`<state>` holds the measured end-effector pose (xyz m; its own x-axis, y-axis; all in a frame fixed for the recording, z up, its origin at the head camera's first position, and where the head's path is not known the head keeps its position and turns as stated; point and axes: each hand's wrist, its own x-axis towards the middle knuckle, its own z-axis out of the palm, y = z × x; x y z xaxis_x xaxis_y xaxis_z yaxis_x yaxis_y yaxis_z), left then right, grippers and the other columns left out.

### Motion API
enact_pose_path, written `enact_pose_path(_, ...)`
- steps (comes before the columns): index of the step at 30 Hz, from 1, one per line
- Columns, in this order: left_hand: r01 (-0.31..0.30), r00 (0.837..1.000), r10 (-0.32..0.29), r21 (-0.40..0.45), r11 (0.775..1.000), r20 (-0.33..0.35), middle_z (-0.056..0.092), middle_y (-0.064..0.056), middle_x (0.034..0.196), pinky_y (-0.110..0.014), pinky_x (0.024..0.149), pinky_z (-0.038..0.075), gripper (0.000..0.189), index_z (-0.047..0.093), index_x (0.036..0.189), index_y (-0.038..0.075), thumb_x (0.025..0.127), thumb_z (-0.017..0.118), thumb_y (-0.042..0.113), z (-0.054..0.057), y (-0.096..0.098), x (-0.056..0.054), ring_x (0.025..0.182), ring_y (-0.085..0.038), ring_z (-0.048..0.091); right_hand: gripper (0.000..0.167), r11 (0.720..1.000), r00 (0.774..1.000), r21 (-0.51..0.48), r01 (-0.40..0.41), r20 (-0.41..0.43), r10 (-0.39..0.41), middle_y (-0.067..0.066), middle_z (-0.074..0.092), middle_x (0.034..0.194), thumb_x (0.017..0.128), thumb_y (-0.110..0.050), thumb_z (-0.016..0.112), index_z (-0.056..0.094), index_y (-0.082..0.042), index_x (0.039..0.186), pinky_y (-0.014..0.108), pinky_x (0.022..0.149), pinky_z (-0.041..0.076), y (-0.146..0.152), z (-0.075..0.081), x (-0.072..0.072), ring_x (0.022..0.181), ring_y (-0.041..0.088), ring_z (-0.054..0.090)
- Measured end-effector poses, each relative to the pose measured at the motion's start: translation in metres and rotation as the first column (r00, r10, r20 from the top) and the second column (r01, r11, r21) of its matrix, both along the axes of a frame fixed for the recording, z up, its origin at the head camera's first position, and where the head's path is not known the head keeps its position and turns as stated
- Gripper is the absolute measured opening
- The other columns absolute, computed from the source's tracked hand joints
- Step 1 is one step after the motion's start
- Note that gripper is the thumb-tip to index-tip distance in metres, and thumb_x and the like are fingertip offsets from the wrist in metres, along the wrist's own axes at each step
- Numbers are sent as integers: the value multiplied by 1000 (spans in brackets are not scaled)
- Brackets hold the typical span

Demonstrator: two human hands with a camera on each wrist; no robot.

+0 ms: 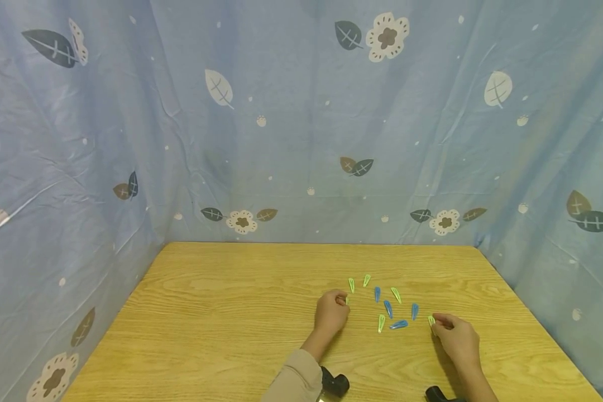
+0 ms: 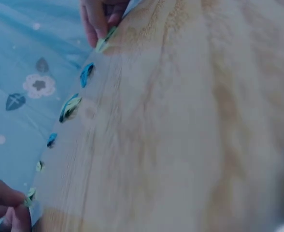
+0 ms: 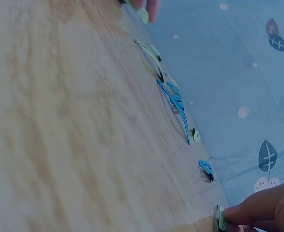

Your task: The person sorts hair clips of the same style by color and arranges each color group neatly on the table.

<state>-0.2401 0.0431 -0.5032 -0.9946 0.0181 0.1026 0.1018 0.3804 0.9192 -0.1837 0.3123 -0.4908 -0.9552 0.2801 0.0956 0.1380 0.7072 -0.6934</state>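
Note:
My left hand [image 1: 331, 314] pinches a green snap hair clip [image 2: 31, 196] between thumb and finger, low over the table. Over to the right, my right hand [image 1: 458, 338] holds another green snap hair clip [image 1: 431, 321] by its end, fingertips close to the wood. Between the hands lie several loose clips. Green ones include a clip [image 1: 381, 323] near the front, a clip [image 1: 396, 295] farther back and a pair behind the left hand. Among the blue ones are a clip [image 1: 414, 311] close to the right hand and a clip [image 1: 399, 324] lying nearly sideways.
A wooden table [image 1: 206, 312] spans the view, with a blue patterned curtain [image 1: 291, 139] behind it and at both sides. Black wrist-worn pieces show below the left hand and the right hand at the front edge.

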Motion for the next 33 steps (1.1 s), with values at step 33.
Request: enact_pose_path(33,-161,986,166,166,973,-20,61,-10,91,-26,68,49,24,65,110,-3,86,65,0,-3,-127,-22,81,-19,58,31,1000,1000,-9,24,13,-24,18,69,96,87,-13,61,66,8,110,41,72,51,2,-3,-2,92,37,63)
